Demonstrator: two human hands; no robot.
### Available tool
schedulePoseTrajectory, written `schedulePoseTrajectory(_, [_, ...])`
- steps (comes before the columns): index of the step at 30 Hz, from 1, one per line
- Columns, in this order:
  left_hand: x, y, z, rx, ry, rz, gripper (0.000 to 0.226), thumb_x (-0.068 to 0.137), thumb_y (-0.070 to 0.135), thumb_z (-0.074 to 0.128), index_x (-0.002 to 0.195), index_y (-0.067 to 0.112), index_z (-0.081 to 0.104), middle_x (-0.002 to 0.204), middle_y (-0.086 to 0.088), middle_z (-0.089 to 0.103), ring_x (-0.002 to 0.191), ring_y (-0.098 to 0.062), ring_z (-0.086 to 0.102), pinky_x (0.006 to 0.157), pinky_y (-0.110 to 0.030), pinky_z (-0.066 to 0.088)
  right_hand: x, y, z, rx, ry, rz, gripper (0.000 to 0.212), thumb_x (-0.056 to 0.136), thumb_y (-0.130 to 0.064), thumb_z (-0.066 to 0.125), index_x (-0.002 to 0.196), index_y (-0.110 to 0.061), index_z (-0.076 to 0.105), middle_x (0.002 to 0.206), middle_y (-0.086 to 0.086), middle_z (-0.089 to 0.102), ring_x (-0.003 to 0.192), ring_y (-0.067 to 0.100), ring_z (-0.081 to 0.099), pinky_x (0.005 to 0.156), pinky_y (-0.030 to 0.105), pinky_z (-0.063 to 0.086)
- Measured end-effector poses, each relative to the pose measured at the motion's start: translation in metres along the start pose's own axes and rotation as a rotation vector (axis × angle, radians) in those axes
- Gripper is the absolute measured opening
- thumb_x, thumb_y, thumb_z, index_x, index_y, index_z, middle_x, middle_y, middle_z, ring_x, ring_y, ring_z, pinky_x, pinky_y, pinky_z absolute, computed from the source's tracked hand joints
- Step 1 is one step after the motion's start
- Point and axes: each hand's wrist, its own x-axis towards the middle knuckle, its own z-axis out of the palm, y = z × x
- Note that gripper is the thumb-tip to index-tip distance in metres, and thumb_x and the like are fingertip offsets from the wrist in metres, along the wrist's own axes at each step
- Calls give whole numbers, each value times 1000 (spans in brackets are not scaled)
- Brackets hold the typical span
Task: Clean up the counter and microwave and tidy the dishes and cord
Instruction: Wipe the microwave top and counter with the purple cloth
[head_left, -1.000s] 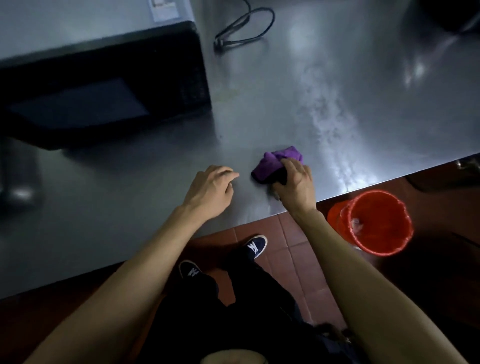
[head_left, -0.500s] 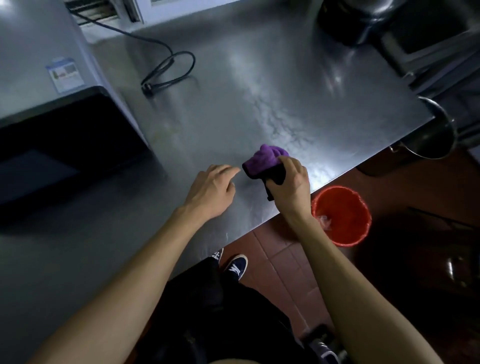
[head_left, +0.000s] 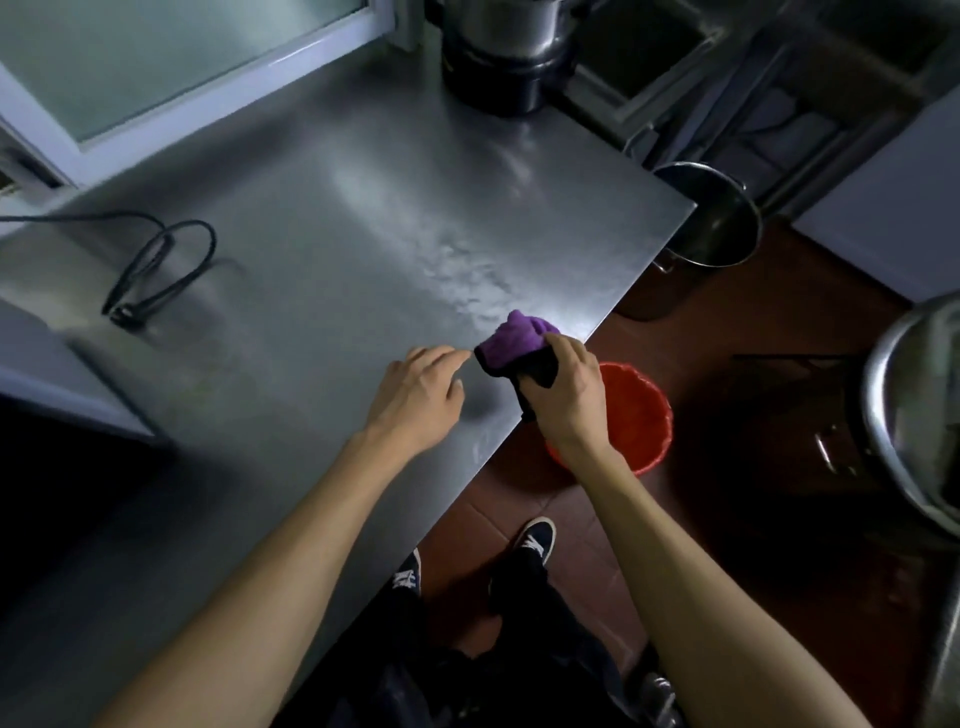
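Observation:
A purple cloth (head_left: 511, 338) with a dark underside is bunched in my right hand (head_left: 566, 395), which grips it at the right front edge of the steel counter (head_left: 337, 234). My left hand (head_left: 415, 395) rests on the counter just left of the cloth, fingers loosely bent and holding nothing. A black cord (head_left: 156, 270) lies looped on the counter at the left. The microwave (head_left: 57, 374) shows only as a corner at the left edge.
A red bucket (head_left: 639, 415) stands on the tiled floor below the counter's edge, under my right hand. A metal pot (head_left: 504, 47) sits at the counter's far end. Steel pots stand on the floor at right (head_left: 722, 218) and far right (head_left: 914, 415).
The view has swung right, so the microwave slid out of frame. My right hand with the cloth has reached the counter's right edge above the bucket. My left hand stays beside it.

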Motion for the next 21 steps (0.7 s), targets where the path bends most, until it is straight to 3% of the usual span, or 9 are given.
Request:
schedulePoseTrajectory(11, [98, 108, 28, 7, 43, -23, 42, 95, 16, 54, 137, 14, 56, 137, -2, 59, 124, -27, 51, 103, -44, 42, 84, 93, -74, 57, -3, 11, 60, 84, -25, 77, 137, -13, 54, 135, 7, 58, 122, 29, 50, 103, 43, 45])
schedulePoseTrajectory(21, [177, 140, 46, -23, 27, 17, 45, 93, 15, 57, 138, 16, 56, 136, -1, 60, 123, -26, 52, 101, -44, 44, 161, 134, -85, 29, -21, 26, 58, 84, -24, 76, 136, -13, 54, 133, 7, 60, 119, 28, 52, 101, 43, 48])
